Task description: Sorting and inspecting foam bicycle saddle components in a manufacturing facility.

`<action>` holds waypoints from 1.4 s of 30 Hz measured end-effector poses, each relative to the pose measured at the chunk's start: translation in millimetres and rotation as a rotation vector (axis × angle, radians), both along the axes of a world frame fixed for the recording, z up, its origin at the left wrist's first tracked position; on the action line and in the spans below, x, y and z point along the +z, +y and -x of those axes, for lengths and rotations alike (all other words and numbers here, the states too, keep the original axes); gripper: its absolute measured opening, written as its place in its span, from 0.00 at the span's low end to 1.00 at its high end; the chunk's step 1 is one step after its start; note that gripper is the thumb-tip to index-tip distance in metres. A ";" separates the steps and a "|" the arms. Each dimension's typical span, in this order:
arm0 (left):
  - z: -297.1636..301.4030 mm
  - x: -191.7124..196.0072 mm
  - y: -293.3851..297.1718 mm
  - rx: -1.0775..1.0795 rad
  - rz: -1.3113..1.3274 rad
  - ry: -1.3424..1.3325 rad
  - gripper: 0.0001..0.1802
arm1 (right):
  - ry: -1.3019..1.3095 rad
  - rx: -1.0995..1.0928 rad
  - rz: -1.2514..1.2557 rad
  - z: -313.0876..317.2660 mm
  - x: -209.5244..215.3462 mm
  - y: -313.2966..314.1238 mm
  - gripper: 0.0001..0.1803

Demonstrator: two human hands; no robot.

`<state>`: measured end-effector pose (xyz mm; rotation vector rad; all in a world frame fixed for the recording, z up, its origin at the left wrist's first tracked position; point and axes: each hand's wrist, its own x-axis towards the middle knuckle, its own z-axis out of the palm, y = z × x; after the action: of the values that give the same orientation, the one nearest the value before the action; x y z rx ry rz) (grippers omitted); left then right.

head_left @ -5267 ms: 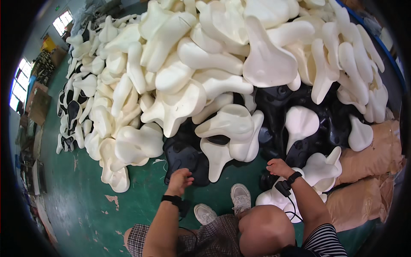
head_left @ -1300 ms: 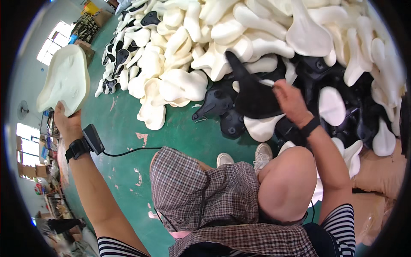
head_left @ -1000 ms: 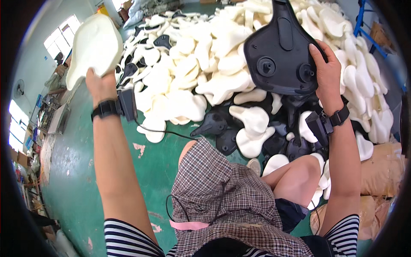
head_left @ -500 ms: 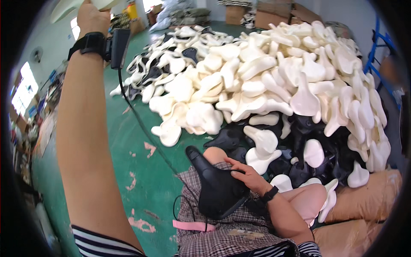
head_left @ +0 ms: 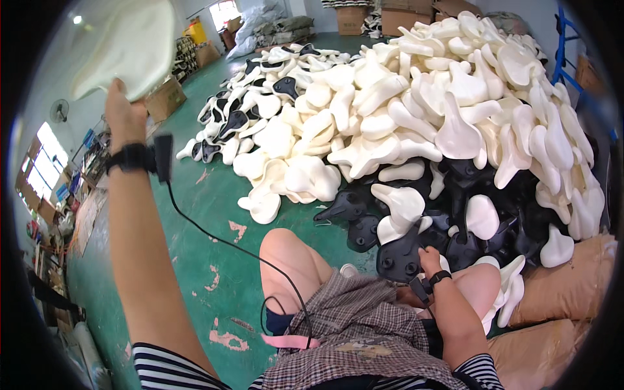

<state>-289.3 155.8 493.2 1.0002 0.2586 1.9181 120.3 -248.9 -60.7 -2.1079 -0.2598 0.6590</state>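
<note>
My left hand point(head_left: 125, 120) is raised at the upper left, its fingers closed on the narrow end of a pale cream foam saddle pad point(head_left: 133, 49). The pad's broad part reaches the top of the picture. Down by my right knee, my right hand point(head_left: 429, 260) grips the edge of a black bicycle saddle point(head_left: 398, 259). Its underside faces up and shows two round knobs. Some of that hand's fingers are hidden. Other black saddles point(head_left: 364, 233) lie just beyond it, with a cream pad point(head_left: 398, 207) on top of them.
A large heap of cream saddle pads point(head_left: 383, 110) fills the middle and right. Brown wrapped packages point(head_left: 562, 279) lie at the right, below a blue metal frame point(head_left: 572, 78). A checked apron point(head_left: 351, 312) covers my lap, with a cable point(head_left: 224, 239) crossing over my left leg.
The black saddle on my lap has gone from there; my right hand has moved right and grips a black saddle beside the heap. My raised left hand and its pad show lower in view.
</note>
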 end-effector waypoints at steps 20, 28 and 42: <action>-154.5 -410.1 1.1 -0.680 0.656 0.715 0.19 | -0.064 0.385 -0.724 32.6 184.9 290.8 0.09; -160.3 -484.1 7.6 -0.687 1.006 0.613 0.18 | -0.245 0.623 -0.585 43.6 49.7 331.1 0.08; -159.9 -514.0 -5.4 -0.791 1.241 0.490 0.19 | 0.082 0.357 -0.569 70.4 10.0 278.3 0.35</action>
<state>-129.5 150.4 -20.8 0.5147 1.0015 0.5189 49.9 29.3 -50.7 -1.4967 -0.7010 0.7682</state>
